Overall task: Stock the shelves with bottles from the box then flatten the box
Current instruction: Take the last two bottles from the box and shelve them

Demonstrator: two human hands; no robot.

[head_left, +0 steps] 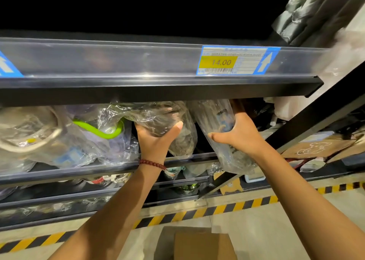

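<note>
Two bottles, each sealed in a clear, crinkled plastic bag, are held at the mouth of a shelf bay. The left bottle (167, 121) appears dark through its wrapping and is tilted, its upper end hidden under the shelf rail (138, 62) above. The right bottle (219, 125) is transparent with a blue marking on its side; it leans to the left at the top, and its lower end projects out past the front lip (79, 170) of the shelf on which the goods rest.

The left hand (158, 139) is wrapped round the left bottle from below, thumb up along its right side; a dark red bead bracelet (153, 163) is worn at the wrist. The right hand (237, 135) grips the right bottle from its right side, thumb across the front. The hands are apart — one bottle in each.

The bay is already stocked to the left with further bagged items, among them one with a bright green handle (98, 131). A price tag (235, 61) reading 14.00 is mounted in the rail. Lower shelves hold more wrapped goods, though their contents cannot be identified.

A brown cardboard box (203, 246) stands on the floor below the arms — its interior is not visible. Yellow-and-black hazard tape (217, 210) runs along the floor at the shelf base.
</note>
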